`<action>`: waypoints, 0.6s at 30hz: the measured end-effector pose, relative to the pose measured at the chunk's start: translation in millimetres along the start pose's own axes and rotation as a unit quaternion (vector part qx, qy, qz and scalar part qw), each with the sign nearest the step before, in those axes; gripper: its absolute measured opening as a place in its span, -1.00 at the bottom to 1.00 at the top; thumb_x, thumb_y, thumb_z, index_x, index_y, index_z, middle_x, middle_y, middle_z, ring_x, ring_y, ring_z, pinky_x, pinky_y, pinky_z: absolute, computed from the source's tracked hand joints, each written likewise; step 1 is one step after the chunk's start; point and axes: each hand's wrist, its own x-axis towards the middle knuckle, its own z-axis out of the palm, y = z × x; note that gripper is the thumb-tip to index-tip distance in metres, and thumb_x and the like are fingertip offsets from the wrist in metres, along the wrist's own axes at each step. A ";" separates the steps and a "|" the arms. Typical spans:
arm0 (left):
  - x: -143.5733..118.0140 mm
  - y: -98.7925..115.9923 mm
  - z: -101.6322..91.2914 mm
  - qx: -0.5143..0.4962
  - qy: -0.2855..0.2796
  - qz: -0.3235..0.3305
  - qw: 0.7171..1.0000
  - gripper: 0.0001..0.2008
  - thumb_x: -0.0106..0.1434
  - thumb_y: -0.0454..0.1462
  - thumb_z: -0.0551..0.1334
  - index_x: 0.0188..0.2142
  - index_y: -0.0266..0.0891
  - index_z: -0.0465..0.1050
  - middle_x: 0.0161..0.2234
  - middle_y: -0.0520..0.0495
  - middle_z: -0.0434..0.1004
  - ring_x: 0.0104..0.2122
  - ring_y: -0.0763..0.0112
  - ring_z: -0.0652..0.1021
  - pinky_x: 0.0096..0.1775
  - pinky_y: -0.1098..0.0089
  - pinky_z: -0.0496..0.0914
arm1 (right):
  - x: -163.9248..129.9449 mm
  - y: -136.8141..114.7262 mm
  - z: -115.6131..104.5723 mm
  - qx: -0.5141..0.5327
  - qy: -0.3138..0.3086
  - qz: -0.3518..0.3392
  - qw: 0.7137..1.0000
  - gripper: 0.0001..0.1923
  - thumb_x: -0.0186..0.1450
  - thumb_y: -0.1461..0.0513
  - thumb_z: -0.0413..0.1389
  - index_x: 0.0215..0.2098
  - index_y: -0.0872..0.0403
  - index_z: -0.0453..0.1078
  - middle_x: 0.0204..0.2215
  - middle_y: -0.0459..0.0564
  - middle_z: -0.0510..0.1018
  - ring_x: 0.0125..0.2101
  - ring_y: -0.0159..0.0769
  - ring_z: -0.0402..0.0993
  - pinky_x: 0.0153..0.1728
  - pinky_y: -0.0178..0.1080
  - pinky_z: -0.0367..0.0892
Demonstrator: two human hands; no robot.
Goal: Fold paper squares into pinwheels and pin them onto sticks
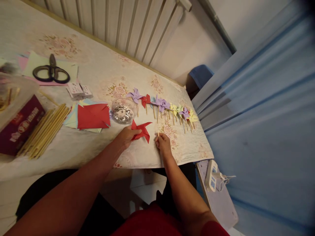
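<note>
A red paper pinwheel point(143, 131) is pinched in my left hand point(127, 136), just over the table's near side. To its right, my right hand point(163, 143) is closed around a thin wooden stick point(158, 133), whose tip shows above the fingers. A small gap separates the stick from the pinwheel. Behind my left hand stands a round clear container point(122, 113) of shiny metal pins or bits, too small to make out. Left of that lies a stack of cut paper with a red sheet point(93, 115) on top.
Finished pinwheels on sticks point(161, 104) lie in a row along the right. Further left are a bundle of sticks point(46, 131), a plastic tub point(18, 114), small white boxes point(78, 90) and black scissors point(51, 72) on paper. A power strip point(211, 175) rests on a stool point(222, 206).
</note>
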 end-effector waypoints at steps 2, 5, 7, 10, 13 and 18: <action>-0.7 0.4 0.2 -0.008 -0.004 -0.004 1.000 -0.86 -0.06 -0.45 0.42 -0.51 -0.27 0.51 -0.48 -0.09 0.65 -0.55 0.45 0.49 -0.47 0.45 0.40 | 4.0 -3.3 -0.2 0.075 -0.003 0.043 0.996 -0.83 0.13 0.19 0.13 -0.29 0.04 0.36 -0.63 -0.25 0.34 -0.73 -0.52 -0.06 -0.69 -0.35 -0.19; -1.5 1.8 0.3 -0.005 -0.008 0.000 1.000 -0.85 -0.07 -0.46 0.41 -0.49 -0.27 0.52 -0.48 -0.09 0.65 -0.55 0.45 0.49 -0.46 0.44 0.42 | 5.5 -6.8 -1.5 0.110 -0.017 0.050 0.993 -0.78 0.07 0.17 0.19 -0.31 0.05 0.37 -0.67 -0.27 0.34 -0.75 -0.56 -0.09 -0.72 -0.37 -0.26; -1.9 2.7 0.4 -0.002 -0.012 -0.001 1.000 -0.85 -0.07 -0.47 0.40 -0.49 -0.28 0.52 -0.49 -0.07 0.64 -0.55 0.45 0.50 -0.46 0.45 0.42 | 4.3 -7.9 -1.8 0.113 -0.020 0.048 0.992 -0.76 0.07 0.15 0.21 -0.32 0.05 0.36 -0.67 -0.28 0.34 -0.75 -0.58 -0.10 -0.73 -0.38 -0.28; -2.0 3.2 0.2 0.002 -0.009 -0.005 1.000 -0.86 -0.07 -0.46 0.41 -0.47 -0.30 0.54 -0.51 -0.06 0.62 -0.55 0.46 0.51 -0.45 0.46 0.43 | 2.2 -8.5 -1.3 0.108 -0.021 0.045 0.993 -0.76 0.10 0.12 0.23 -0.34 0.04 0.35 -0.67 -0.28 0.33 -0.76 -0.58 -0.10 -0.73 -0.38 -0.28; -1.4 2.3 -0.9 0.012 -0.009 -0.004 1.000 -0.88 -0.06 -0.44 0.41 -0.48 -0.31 0.55 -0.50 -0.07 0.62 -0.55 0.48 0.51 -0.46 0.48 0.42 | 1.7 -8.9 -1.3 0.101 -0.028 0.041 0.994 -0.78 0.11 0.11 0.21 -0.36 0.04 0.34 -0.68 -0.28 0.32 -0.75 -0.58 -0.10 -0.73 -0.38 -0.28; 1.0 -2.4 -6.8 0.007 -0.045 0.011 0.999 -0.87 -0.04 -0.42 0.43 -0.44 -0.30 0.56 -0.48 -0.12 0.65 -0.57 0.49 0.48 -0.48 0.46 0.38 | 2.6 -8.9 -1.9 0.091 -0.036 0.036 0.995 -0.81 0.12 0.12 0.17 -0.38 0.03 0.32 -0.70 -0.28 0.30 -0.76 -0.56 -0.11 -0.74 -0.37 -0.29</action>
